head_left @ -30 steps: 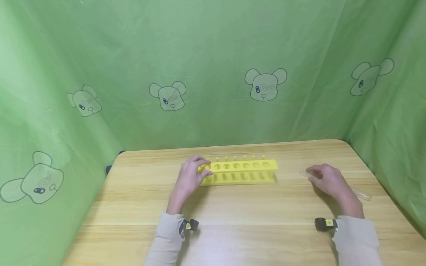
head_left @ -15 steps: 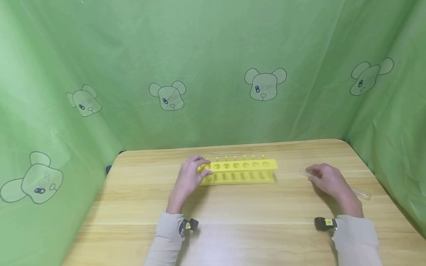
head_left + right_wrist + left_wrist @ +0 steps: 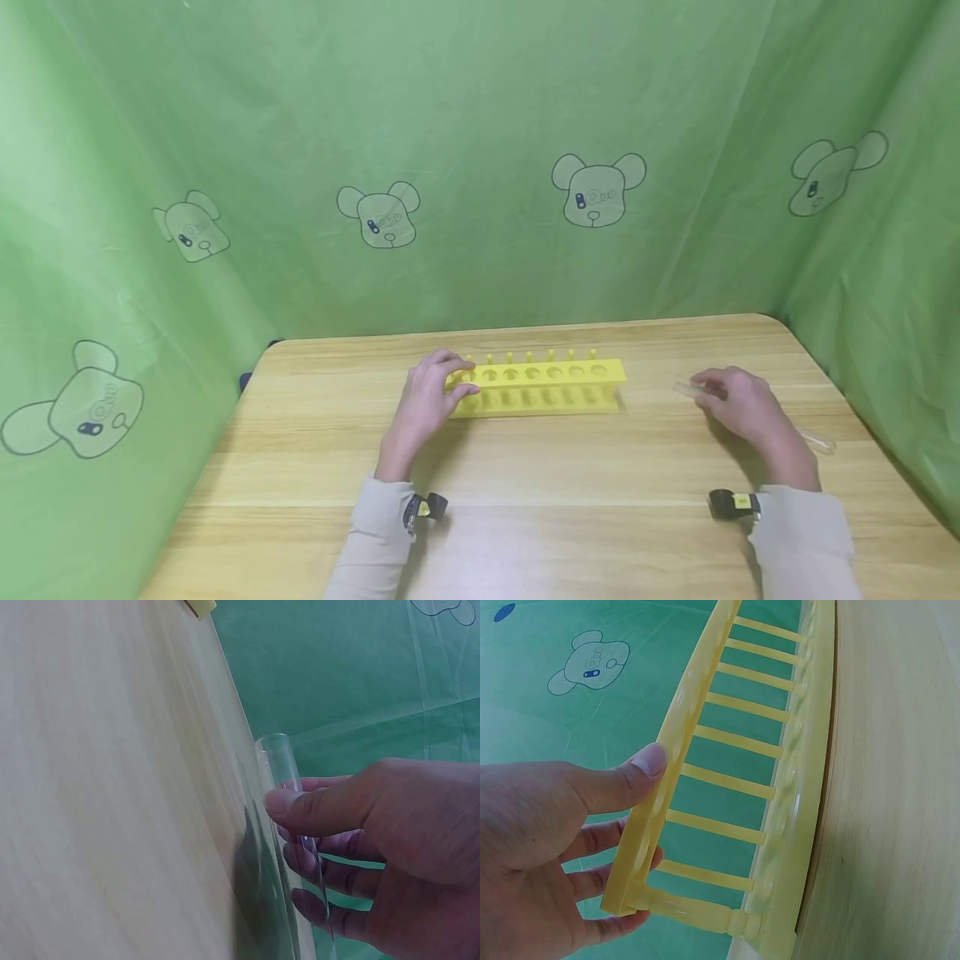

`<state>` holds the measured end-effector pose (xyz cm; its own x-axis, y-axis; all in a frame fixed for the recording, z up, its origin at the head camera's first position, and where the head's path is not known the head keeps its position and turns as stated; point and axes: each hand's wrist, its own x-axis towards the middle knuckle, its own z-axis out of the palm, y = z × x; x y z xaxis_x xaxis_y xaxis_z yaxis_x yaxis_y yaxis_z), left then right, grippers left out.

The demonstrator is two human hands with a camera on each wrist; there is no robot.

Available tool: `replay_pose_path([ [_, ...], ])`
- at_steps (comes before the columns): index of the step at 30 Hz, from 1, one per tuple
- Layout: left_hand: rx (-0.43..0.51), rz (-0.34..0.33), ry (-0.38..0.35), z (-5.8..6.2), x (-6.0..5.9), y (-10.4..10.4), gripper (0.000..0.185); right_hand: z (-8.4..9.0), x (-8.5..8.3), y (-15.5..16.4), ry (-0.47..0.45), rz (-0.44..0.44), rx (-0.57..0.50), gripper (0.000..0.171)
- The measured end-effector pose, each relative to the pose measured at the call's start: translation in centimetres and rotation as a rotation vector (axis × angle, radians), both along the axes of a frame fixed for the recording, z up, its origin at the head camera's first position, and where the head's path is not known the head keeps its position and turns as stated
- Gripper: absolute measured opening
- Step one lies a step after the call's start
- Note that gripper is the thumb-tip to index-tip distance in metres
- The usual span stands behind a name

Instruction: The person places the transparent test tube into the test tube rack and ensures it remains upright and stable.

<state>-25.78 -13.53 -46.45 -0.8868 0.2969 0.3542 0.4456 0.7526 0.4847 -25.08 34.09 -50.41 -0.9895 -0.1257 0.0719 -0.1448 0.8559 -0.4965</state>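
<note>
A yellow test tube rack (image 3: 536, 375), with a row of round holes and upright pegs behind them, stands on the table. My left hand (image 3: 431, 387) grips its left end. In the left wrist view the thumb lies on the near side of the rack's upper bar (image 3: 679, 746), and the fingers curl behind it. To the right of the rack, my right hand (image 3: 738, 404) pinches a clear test tube (image 3: 279, 757) between thumb and fingers, low over the table. The hand hides the tube's middle. A clear rounded end (image 3: 819, 442) shows beyond the wrist, roughly in line with it.
The wooden table (image 3: 555, 483) has a rounded far right corner. Green curtains (image 3: 480, 275) with printed bear heads hang behind it and on both sides. Each wrist carries a small black camera (image 3: 723, 505).
The left hand and the rack stay in place. My right hand and the test tube have shifted only very slightly.
</note>
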Motion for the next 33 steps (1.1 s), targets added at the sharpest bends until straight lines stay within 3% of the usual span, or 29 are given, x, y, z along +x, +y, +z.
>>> replay_pose_path([
  [25, 0.009, -0.001, -0.002, 0.0, 0.1, 0.0, 0.039, 1.5, 0.6, -0.4, 0.175, 0.018, -0.013, 0.030],
  [33, 0.012, -0.005, 0.000, 0.0, 0.1, 0.1, 0.038, 2.1, 0.9, -0.5, 0.173, 0.007, -0.025, 0.032],
])
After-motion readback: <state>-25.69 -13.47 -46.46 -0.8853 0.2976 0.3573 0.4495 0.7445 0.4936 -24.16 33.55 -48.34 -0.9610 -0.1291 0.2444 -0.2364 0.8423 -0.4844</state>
